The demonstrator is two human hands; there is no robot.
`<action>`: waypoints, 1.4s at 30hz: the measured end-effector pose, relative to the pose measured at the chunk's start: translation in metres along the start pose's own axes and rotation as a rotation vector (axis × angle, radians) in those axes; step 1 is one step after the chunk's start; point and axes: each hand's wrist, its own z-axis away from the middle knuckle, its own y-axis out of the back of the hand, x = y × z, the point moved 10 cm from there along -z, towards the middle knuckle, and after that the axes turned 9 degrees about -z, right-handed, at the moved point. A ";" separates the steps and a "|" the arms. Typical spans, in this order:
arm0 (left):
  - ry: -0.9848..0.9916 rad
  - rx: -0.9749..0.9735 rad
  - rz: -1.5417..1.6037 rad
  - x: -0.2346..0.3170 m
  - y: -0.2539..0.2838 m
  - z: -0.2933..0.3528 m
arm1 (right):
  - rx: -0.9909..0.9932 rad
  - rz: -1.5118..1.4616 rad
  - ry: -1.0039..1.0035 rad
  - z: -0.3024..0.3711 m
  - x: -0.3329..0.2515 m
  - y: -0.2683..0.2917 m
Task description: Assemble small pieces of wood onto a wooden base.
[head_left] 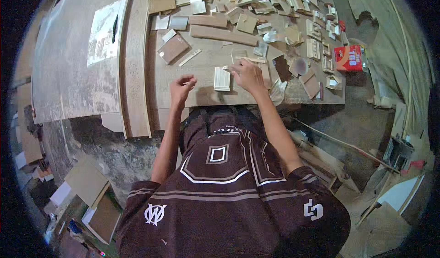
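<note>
A small pale wooden block with moulded, stepped edges lies on the workbench just in front of me. My right hand is beside its far right corner, fingers closed in a pinch. At those fingertips shows a small light wooden piece, close to the block's far edge; whether it touches the block I cannot tell. To the block's left, my left hand hovers with nothing in it, its fingers loosely bent and apart from the thumb.
Several wood offcuts and small moulded pieces cover the bench's far and right parts. A flat brown board and a long strip lie beyond the block. Long planks run along the left. A red package stands at the right edge.
</note>
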 end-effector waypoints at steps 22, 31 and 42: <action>-0.280 -0.206 -0.274 0.004 -0.084 -0.066 | -0.055 -0.165 0.088 -0.025 0.027 -0.069; -0.339 -0.242 -0.369 0.002 -0.096 -0.069 | -0.049 -0.180 0.217 -0.026 0.021 -0.077; -0.381 -0.198 -0.480 0.017 -0.098 -0.064 | -0.067 -0.210 0.145 -0.026 0.025 -0.084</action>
